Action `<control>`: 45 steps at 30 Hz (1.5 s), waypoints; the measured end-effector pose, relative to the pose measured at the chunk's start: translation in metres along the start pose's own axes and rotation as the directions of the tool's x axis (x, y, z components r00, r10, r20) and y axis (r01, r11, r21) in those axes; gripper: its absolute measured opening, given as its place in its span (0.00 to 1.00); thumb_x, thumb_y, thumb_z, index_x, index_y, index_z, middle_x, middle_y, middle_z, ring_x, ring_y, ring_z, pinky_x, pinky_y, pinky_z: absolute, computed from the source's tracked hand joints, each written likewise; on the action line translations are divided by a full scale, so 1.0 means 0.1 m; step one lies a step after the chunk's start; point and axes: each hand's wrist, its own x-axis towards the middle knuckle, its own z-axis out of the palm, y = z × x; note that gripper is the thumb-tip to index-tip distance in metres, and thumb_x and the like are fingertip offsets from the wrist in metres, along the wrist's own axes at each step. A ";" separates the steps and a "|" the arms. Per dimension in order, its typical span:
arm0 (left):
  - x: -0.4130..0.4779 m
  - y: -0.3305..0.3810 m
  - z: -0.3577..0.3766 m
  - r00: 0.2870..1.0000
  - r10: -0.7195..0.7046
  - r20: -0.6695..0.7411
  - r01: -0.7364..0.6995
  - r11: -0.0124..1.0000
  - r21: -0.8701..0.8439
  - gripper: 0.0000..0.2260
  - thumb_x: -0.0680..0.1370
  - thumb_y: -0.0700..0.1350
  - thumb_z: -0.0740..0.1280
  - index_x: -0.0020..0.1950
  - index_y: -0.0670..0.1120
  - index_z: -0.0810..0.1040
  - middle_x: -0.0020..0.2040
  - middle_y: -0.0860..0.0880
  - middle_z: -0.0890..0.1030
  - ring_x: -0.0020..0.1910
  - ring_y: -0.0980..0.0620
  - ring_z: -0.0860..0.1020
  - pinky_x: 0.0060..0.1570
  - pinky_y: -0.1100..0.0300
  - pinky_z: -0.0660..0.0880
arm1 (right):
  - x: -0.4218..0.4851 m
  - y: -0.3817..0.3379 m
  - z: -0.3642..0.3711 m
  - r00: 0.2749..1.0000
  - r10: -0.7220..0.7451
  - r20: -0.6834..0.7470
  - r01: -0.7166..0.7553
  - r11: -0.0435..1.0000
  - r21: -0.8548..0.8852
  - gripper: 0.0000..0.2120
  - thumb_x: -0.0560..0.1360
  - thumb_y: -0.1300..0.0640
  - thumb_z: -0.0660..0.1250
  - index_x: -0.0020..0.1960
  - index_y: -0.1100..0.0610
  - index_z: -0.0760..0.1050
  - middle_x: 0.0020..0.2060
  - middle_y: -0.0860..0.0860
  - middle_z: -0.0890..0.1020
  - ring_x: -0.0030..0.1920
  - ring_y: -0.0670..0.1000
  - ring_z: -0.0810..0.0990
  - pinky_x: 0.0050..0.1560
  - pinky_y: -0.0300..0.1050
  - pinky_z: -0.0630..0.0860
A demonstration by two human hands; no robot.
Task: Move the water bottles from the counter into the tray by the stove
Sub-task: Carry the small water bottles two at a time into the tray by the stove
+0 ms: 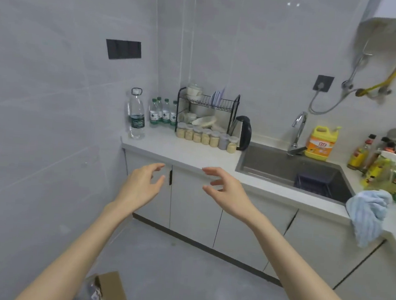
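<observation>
1. My left hand (142, 183) and right hand (227, 190) reach out in front of the cupboard doors, fingers loosely spread, holding nothing.
2. The big water bottle (137, 115) stands upright at the far left corner of the table (192, 154), near the wall.
3. The small water bottles (163, 112) (green caps, green labels) stand clustered between it and the dish rack (207, 103).
4. Both hands are well apart from every bottle.

Kettle (242, 132) beside sink (285, 166)
</observation>
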 end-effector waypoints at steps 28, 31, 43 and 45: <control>5.01 -1.73 0.01 0.996 0.020 -0.085 -0.017 0.999 0.035 0.18 0.79 0.46 0.62 0.69 0.50 0.72 0.66 0.53 0.76 0.66 0.54 0.73 0.62 0.60 0.68 | 5.33 0.92 0.90 0.999 -0.051 -0.008 0.051 0.999 0.009 0.18 0.76 0.57 0.66 0.65 0.48 0.73 0.60 0.44 0.77 0.54 0.45 0.77 0.55 0.41 0.74; 5.58 -1.91 -0.01 0.995 0.033 -0.097 -0.030 0.999 0.033 0.18 0.79 0.46 0.62 0.69 0.50 0.72 0.66 0.51 0.76 0.66 0.52 0.72 0.63 0.58 0.68 | 5.92 1.02 1.02 0.999 -0.052 -0.005 0.052 0.999 0.009 0.18 0.76 0.57 0.66 0.65 0.47 0.73 0.59 0.43 0.77 0.55 0.46 0.77 0.54 0.42 0.75; 7.36 -2.48 0.43 0.997 0.029 -0.067 -0.022 0.994 0.104 0.20 0.79 0.48 0.62 0.71 0.49 0.69 0.67 0.49 0.75 0.65 0.50 0.73 0.63 0.54 0.71 | 7.76 1.56 1.41 0.991 -0.134 0.023 0.136 0.978 -0.160 0.18 0.76 0.58 0.66 0.66 0.52 0.73 0.61 0.49 0.77 0.54 0.47 0.75 0.51 0.33 0.65; 7.63 -2.57 0.57 0.999 -0.016 -0.040 0.020 0.992 0.121 0.21 0.79 0.47 0.62 0.72 0.48 0.68 0.68 0.47 0.74 0.65 0.47 0.73 0.63 0.51 0.71 | 8.00 1.68 1.41 0.982 -0.186 0.039 0.190 0.952 -0.240 0.18 0.77 0.59 0.65 0.66 0.53 0.72 0.62 0.50 0.76 0.59 0.51 0.75 0.56 0.38 0.68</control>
